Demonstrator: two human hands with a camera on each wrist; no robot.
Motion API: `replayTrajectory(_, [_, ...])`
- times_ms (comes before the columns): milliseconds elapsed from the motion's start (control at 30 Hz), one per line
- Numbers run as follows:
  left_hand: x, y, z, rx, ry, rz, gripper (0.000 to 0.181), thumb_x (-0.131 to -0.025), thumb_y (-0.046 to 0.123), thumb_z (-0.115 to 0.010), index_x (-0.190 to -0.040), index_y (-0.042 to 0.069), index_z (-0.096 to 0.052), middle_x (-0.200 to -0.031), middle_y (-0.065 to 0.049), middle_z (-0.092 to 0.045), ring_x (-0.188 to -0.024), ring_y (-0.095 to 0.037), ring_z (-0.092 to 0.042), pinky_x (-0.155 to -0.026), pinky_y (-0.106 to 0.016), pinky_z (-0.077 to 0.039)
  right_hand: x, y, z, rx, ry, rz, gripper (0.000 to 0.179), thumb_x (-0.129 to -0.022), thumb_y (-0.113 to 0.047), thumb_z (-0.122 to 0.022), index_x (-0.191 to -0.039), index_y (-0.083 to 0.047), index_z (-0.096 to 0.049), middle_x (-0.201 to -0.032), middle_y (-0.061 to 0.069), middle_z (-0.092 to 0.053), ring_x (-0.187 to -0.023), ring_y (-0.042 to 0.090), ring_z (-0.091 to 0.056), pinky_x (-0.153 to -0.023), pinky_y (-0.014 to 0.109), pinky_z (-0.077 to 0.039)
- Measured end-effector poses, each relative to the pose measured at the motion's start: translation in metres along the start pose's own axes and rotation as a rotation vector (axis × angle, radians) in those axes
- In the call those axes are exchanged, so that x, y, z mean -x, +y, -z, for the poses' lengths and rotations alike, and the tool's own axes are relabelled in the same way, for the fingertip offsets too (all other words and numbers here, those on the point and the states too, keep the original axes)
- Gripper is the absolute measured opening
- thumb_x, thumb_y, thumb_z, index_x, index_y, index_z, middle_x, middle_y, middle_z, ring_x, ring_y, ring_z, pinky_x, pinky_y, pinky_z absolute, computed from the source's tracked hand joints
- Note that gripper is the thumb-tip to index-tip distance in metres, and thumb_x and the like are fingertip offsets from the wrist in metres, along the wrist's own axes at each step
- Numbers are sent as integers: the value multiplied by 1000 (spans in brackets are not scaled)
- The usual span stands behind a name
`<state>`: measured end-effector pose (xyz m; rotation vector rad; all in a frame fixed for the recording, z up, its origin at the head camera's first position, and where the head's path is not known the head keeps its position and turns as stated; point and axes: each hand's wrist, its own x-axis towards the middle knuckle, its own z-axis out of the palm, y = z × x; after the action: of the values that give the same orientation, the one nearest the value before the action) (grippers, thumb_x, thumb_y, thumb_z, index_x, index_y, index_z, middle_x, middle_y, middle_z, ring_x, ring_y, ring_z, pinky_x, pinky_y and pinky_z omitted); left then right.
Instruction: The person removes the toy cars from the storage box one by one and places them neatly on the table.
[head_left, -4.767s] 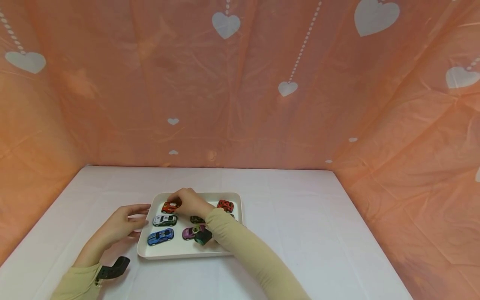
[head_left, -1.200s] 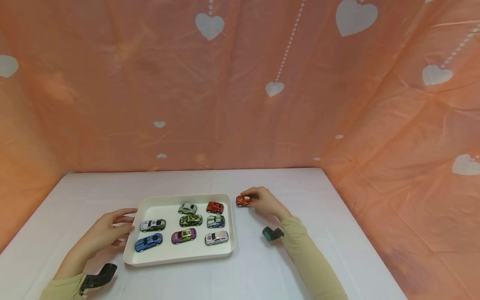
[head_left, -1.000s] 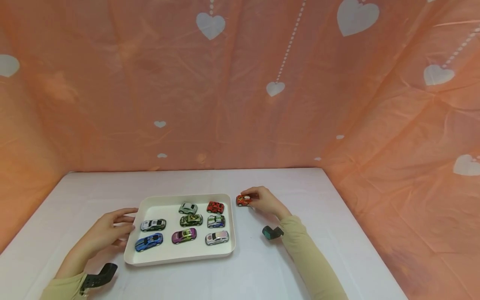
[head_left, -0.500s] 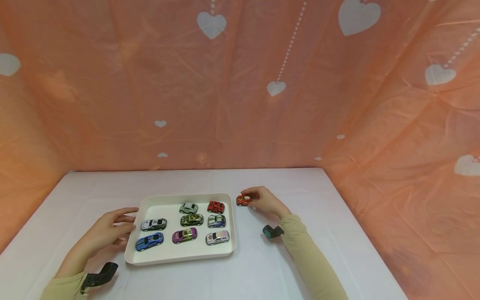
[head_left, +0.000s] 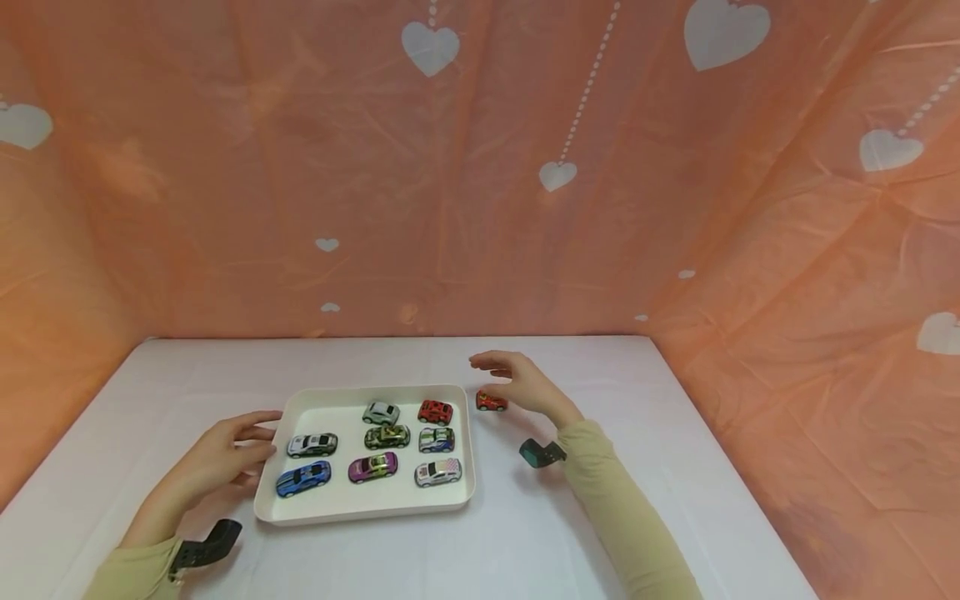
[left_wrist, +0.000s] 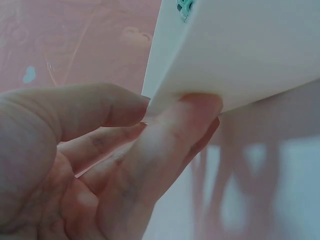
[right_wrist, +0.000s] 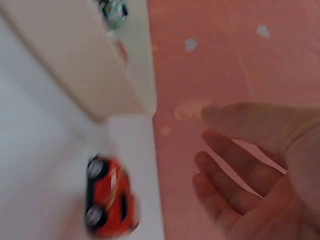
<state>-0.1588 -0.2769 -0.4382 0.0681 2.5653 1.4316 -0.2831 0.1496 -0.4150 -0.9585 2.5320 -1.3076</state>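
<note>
My left hand (head_left: 217, 456) rests at the left side of a white tray (head_left: 352, 506). Its extended fingers touch the tray's outer wall in the left wrist view. Just right of the tray stands a red toy car (head_left: 491, 402), directly on the table. Above and beside this car is my right hand (head_left: 525, 385), its fingers apart and holding nothing. The right wrist view shows the same red toy car (right_wrist: 110, 197) well away from the fingertips (right_wrist: 215, 112). The hand partly covers the car in the head view.
Several toy cars stand in the tray, among them a blue one (head_left: 303, 478), a purple one (head_left: 372, 467), a white one (head_left: 438, 472) and a second red one (head_left: 435, 412). White cloth covers the table (head_left: 600, 517). Orange curtains (head_left: 480, 208) enclose the back and sides.
The right hand carried the red car from the tray's back left to the table on the right. Since half a second ago, it let go and lifted. The left hand stayed at the tray.
</note>
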Motion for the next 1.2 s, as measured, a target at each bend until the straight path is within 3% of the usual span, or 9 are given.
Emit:
replayTrajectory(400, [-2,3,-1,-38,-2,23,59,-92,9,-60,-141,-8,-33,-123,-36,-50,-80,-24,-65,-57,-35,-54,-21,-45,-15,-13,-51,126,46,-85,0,-69,-130,-6,-57,-128,8,-59,-120,16,-52,-101,27,-38])
replayTrajectory(733, [-3,6,-1,-40,-8,46,59,-92,9,-59,-142,-8,-32,-123,-36,-50,-81,-25,-65,-59,-36,-55,-42,-66,-51,-58,-144,235,47,-87,-2,-68,-132,-3,-54,-129,14,-58,-119,17,-53,-100,27,-39])
replayTrajectory(1000, [-1,5,1,-47,-6,44,59,-92,8,-59,-142,-8,-32,-122,-37,-50,-81,-24,-64,-59,-35,-55,-59,-74,-87,4,-201,209,47,-86,-3,-69,-132,-4,-55,-128,10,-59,-115,20,-55,-97,21,-40])
replayTrajectory(1200, [0,5,1,-33,-7,32,58,-92,7,-59,-141,-9,-32,-121,-37,-51,-80,-25,-65,-59,-35,-54,-68,-84,-107,-11,-275,171,50,-86,-2,-70,-133,-1,-54,-129,11,-58,-118,22,-55,-94,22,-43])
